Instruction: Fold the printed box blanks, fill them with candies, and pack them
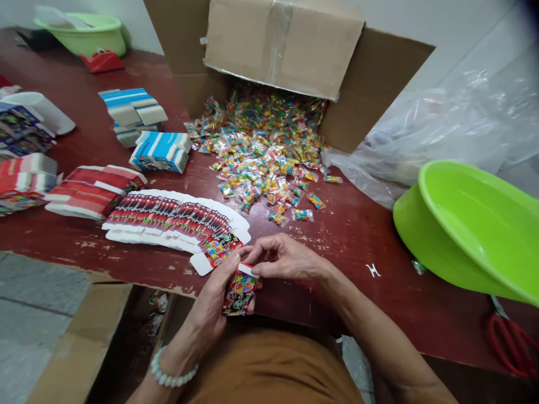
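Note:
My left hand (214, 294) is wrapped round a small printed candy box (241, 290), black and red with a white flap at its top end. At that flap, my right hand (286, 258) has thumb and fingers closed on the box's upper edge. Just beyond my hands lies a fanned row of flat candy boxes (168, 219), red with white flaps. Past them spreads a heap of small clear packets of coloured candies (269, 163), spilling from a cardboard carton (284, 47) that lies on its side. Whether the box holds packets is hidden.
A tilted green basin (421, 224) stands at right, with red-handled scissors (511, 342) near the edge. Blue-and-white stacks (160, 150) and red stacks (95, 191) of flat boxes lie left. Below the table edge is an open carton (90, 336). Plastic sheeting (442, 129) lies behind the basin.

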Demonstrator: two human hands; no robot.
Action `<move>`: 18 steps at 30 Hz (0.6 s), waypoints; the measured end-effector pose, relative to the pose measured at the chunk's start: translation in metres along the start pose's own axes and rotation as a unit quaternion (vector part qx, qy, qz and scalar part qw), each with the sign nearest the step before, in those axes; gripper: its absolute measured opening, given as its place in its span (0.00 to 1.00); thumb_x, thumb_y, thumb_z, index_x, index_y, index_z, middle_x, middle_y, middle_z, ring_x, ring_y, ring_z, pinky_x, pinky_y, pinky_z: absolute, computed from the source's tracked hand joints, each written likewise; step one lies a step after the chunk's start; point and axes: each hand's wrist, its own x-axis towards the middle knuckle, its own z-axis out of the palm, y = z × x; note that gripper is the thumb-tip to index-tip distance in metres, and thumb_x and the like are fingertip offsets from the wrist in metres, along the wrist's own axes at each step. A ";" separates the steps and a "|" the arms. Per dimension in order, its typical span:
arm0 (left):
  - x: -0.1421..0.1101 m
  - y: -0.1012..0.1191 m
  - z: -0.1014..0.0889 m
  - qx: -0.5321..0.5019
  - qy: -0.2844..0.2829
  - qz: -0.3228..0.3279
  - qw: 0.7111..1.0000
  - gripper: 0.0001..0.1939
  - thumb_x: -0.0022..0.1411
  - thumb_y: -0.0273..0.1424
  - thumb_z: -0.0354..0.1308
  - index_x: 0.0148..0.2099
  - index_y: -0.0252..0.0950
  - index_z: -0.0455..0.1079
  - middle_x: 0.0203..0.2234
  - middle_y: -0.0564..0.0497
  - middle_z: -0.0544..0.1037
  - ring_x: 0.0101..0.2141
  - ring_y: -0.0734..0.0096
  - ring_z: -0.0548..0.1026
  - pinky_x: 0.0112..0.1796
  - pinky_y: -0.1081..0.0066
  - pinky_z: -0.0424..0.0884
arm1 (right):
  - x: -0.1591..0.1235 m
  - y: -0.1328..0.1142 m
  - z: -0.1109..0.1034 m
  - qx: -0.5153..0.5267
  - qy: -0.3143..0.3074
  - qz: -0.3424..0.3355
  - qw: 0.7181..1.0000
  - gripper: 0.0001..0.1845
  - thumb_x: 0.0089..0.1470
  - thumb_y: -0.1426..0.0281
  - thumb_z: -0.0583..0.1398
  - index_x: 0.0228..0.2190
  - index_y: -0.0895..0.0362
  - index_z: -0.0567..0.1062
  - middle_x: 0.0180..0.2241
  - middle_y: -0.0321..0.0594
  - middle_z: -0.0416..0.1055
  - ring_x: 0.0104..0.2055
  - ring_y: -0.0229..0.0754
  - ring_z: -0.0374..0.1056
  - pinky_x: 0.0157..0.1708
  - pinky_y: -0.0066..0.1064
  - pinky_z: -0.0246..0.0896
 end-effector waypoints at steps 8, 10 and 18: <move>0.002 -0.001 -0.004 0.033 0.025 -0.018 0.999 0.31 0.62 0.41 0.58 0.63 0.33 0.61 0.22 0.51 0.78 0.16 0.68 0.73 0.16 0.73 0.70 | 0.003 -0.005 -0.005 -0.111 -0.015 0.002 0.994 0.12 0.52 0.63 0.68 0.32 0.60 0.78 0.32 0.37 0.77 0.31 0.35 0.69 0.38 0.30 0.65; 0.002 -0.003 -0.003 0.031 0.020 -0.037 0.999 0.31 0.62 0.42 0.58 0.63 0.33 0.60 0.22 0.50 0.78 0.15 0.67 0.73 0.16 0.71 0.70 | 0.002 -0.007 -0.009 -0.150 -0.041 0.010 0.988 0.10 0.54 0.64 0.66 0.31 0.60 0.78 0.30 0.37 0.76 0.30 0.35 0.69 0.35 0.29 0.64; 0.005 -0.004 -0.009 0.067 -0.029 -0.041 0.996 0.21 0.62 0.47 0.58 0.47 0.34 0.70 0.20 0.49 0.78 0.13 0.72 0.70 0.14 0.76 0.67 | 0.007 -0.011 -0.010 -0.209 -0.065 0.018 0.976 0.07 0.55 0.68 0.65 0.34 0.60 0.76 0.30 0.34 0.73 0.32 0.34 0.67 0.35 0.26 0.62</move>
